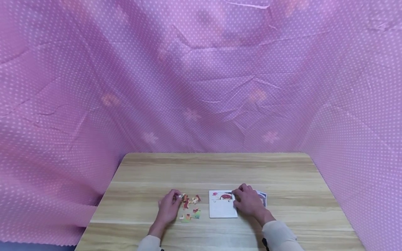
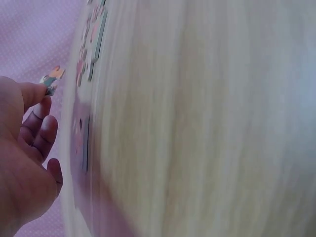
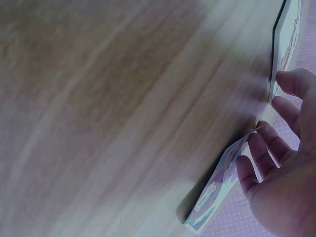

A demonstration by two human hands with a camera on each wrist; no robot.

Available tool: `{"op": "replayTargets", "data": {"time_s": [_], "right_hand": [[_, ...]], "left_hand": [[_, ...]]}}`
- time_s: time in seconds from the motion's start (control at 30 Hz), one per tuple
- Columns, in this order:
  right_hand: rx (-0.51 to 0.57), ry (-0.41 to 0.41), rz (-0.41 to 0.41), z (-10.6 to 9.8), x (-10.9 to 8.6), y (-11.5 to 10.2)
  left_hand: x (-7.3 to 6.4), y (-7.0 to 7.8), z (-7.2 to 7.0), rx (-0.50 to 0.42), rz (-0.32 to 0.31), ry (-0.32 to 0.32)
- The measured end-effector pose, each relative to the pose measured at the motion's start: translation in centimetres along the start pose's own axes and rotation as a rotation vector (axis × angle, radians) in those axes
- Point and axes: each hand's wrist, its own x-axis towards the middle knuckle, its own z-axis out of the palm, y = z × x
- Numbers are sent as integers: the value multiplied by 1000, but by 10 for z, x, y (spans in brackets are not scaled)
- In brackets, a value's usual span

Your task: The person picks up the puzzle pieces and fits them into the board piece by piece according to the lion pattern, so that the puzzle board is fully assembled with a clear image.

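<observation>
My left hand (image 1: 169, 208) pinches a small jigsaw piece (image 2: 53, 79) between thumb and index finger, raised above the table, its other fingers loosely bent. Close by on its right lie several loose jigsaw pieces (image 1: 186, 202) in red, yellow and green. A white square puzzle board (image 1: 223, 210) lies flat in the middle, with printed or fitted picture parts along its top. My right hand (image 1: 249, 201) rests at the board's right side, thumb and index fingertips right at its edge. Beneath that hand's other fingers is a picture card (image 3: 217, 187), partly hidden in the head view.
All of this lies on a wood-grain table (image 1: 150, 170). Pink dotted cloth (image 1: 201, 87) hangs behind the table and along both sides. In the left wrist view, one loose piece (image 2: 82, 143) lies near the hand, at the table's edge as seen there.
</observation>
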Motion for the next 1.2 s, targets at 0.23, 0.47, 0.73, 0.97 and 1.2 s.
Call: {"op": "replayTargets", "data": {"time_s": [0.23, 0.47, 0.73, 0.97, 1.2], "right_hand": [[11, -6, 2, 0, 0, 1], [-1, 9, 7, 3, -3, -2], [-4, 16, -1, 4, -8, -4], [-6, 14, -17, 3, -10, -4], [3, 3, -6, 1, -9, -4]], "left_hand": [[-2, 11, 9, -25, 25, -47], [-5, 16, 17, -46, 48, -54], [-9, 23, 21, -52, 84, -50], [-15, 39, 24, -70, 60, -72], [-14, 44, 34, -52, 48, -88]]}}
